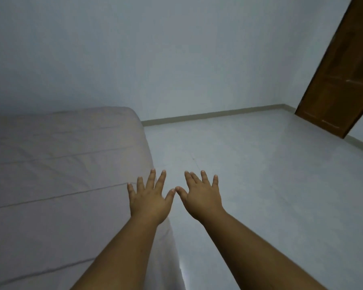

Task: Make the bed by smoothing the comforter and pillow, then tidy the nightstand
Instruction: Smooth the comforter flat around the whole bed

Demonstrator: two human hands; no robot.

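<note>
"Along the near side of the bed [50,237], what is made out first?"

"Two bare forearms are stretched forward. The left hand [149,200] is held palm down with its fingers spread, right over the bed's outer edge. Whether the cloth is touched cannot be told. The right hand [201,198] is spread in the same way, just beside the left, thumb tips almost meeting. It is placed off the bed, above the floor [260,185]."

"And where is the comforter [67,155] found?"

"It is laid over the whole bed, to the left of both hands. The bed's long axis is judged to run from near to far, and shallow creases [57,197] are seen crossing it from side to side. The left hand is the nearer one. The right would have to be brought leftward across the bed's edge before any smoothing stroke could be shared."

"What is seen beyond the bed?"

"Past its far rounded corner, a pale wall [176,59] is met by the floor. Farther to the bed's right, a brown door [340,80] is seen. No pillow or nightstand is shown, so the comforter is judged to be the step in hand."
</note>
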